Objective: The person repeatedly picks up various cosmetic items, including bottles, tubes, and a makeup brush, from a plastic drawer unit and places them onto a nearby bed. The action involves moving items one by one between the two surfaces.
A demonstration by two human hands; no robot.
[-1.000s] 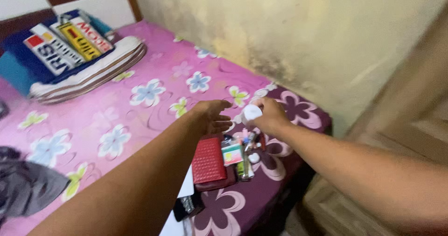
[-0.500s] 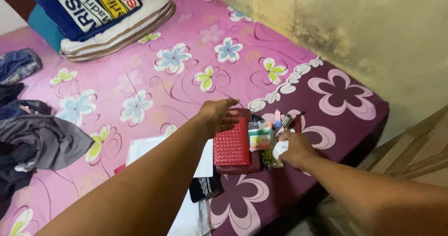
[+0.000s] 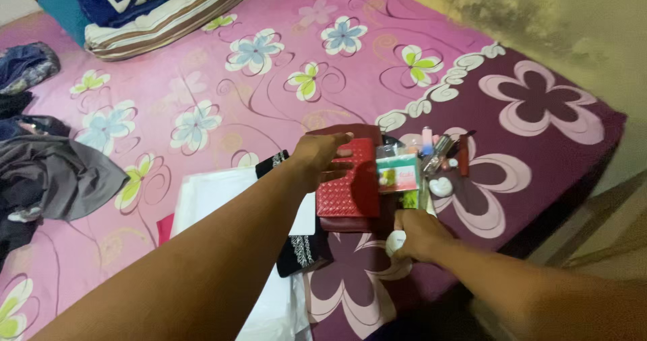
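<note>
- Head view: the left hand (image 3: 322,159) is lying spread-fingered on the red woven wallet (image 3: 349,187) on the floral bedsheet (image 3: 222,91).
- The right hand (image 3: 416,235) is gripping a small white container (image 3: 395,243) just below the wallet, near scattered cosmetics (image 3: 438,162).

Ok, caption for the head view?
Left hand on a red wallet, right hand gripping a white bottle, over a floral bedsheet.

The bed (image 3: 283,44) lies open across its middle, up to the folded towels (image 3: 168,7) at its far edge. The near right corner is crowded: red wallet (image 3: 350,189), small cosmetics (image 3: 438,159), white papers (image 3: 209,196). Dark clothes (image 3: 47,172) block the left edge.
</note>
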